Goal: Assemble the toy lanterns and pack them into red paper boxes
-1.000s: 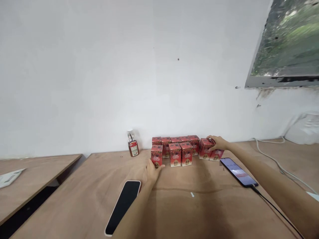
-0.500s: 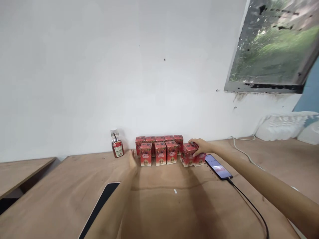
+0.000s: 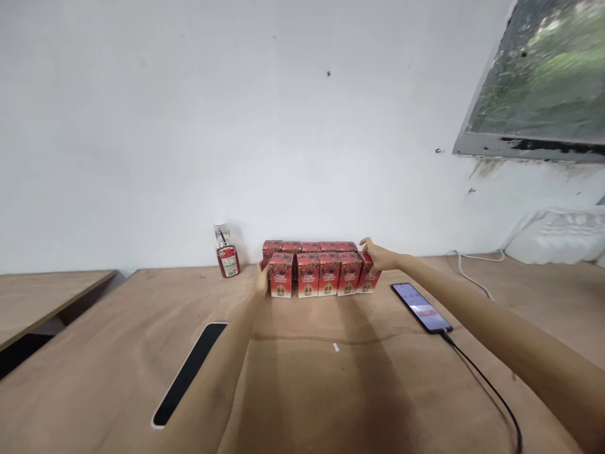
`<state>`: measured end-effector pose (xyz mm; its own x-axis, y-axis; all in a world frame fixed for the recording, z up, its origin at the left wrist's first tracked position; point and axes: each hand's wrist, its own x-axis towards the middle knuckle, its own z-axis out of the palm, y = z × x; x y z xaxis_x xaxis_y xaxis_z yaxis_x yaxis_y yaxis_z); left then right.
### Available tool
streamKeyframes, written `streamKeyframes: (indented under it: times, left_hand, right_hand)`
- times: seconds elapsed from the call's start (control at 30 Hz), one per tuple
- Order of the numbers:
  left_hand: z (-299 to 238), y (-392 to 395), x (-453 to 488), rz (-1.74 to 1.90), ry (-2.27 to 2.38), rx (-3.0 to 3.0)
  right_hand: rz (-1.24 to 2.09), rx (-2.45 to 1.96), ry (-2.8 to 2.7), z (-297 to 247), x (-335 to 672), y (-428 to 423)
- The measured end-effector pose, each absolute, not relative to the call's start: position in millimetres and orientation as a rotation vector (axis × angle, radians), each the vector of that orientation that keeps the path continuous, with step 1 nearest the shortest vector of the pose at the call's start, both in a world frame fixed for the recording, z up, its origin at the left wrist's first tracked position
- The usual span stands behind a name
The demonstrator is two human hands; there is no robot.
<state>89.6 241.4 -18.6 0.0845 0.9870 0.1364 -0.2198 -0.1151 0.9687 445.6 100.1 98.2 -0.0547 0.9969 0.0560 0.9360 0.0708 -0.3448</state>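
Note:
Several small red boxes (image 3: 321, 272) stand packed in two rows near the wall on a wooden table (image 3: 331, 391). My left hand (image 3: 261, 277) lies flat against the left end of the front row, fingers stretched out. My right hand (image 3: 378, 256) presses against the rightmost red box (image 3: 367, 279) at the other end, fingers extended over its top corner. Both arms reach forward across the table.
A small bottle with a red label (image 3: 227, 255) stands left of the boxes by the wall. A dark phone (image 3: 188, 373) lies face down at the left; a lit phone (image 3: 421, 307) on a black cable (image 3: 491, 394) lies at the right. A second table (image 3: 42, 299) stands at the left.
The two loose boxes at the right have been slid left against the group. My left hand moved up to the left end of the rows. The boxes now form one tight block.

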Motion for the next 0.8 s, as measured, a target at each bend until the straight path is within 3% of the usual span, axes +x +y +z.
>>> streamKeyframes:
  times: [0.4,0.8]
  left_hand:
    - [-4.0,256.8,35.1,1.412,0.782,0.934]
    - [3.7,225.6,22.5,1.189,0.712,1.030]
  right_hand:
    - [0.353,-1.965,-1.620,88.2,499.3,115.9]
    - [0.640,-1.526,-1.176,1.6,466.5,81.5]
